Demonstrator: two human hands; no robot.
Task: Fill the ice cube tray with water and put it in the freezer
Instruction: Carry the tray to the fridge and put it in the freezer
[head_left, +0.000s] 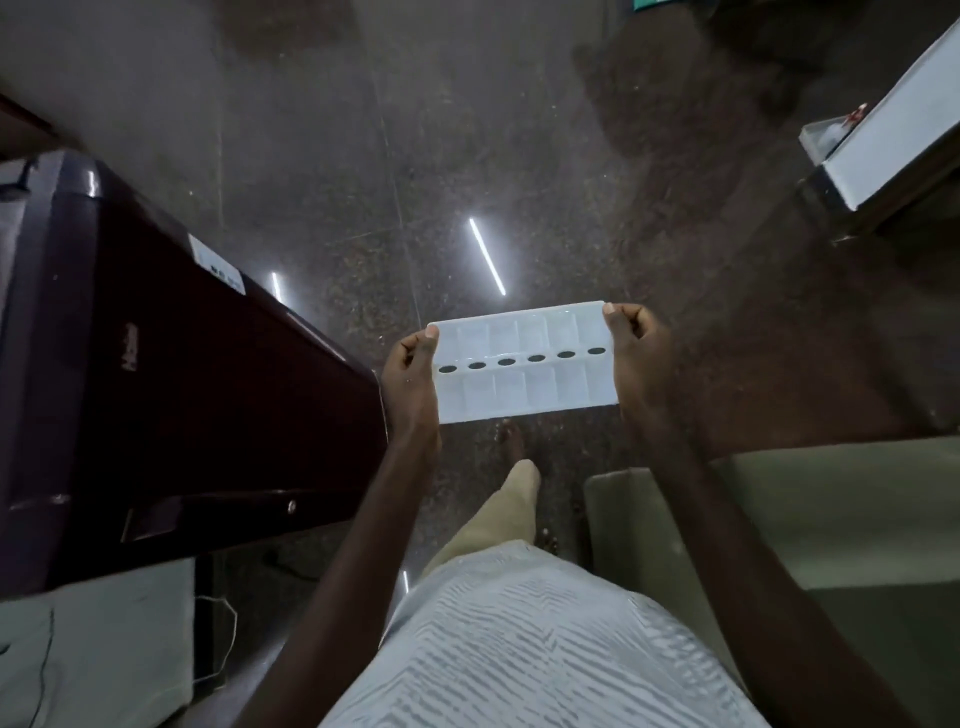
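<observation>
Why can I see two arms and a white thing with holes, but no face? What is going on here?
The camera sits on a person's head and looks down, so you see what they see: their own arms, shirt and one leg above a dark stone floor.

The left hand and the right hand each pinch one short end of a white ice cube tray. It has two rows of little boxes and a line of dark oval holes down the middle. The tray is held level in the air, touching nothing else. I cannot tell whether there is water in it.

The big dark box on the left is a fridge, seen from above, with its door shut.
</observation>
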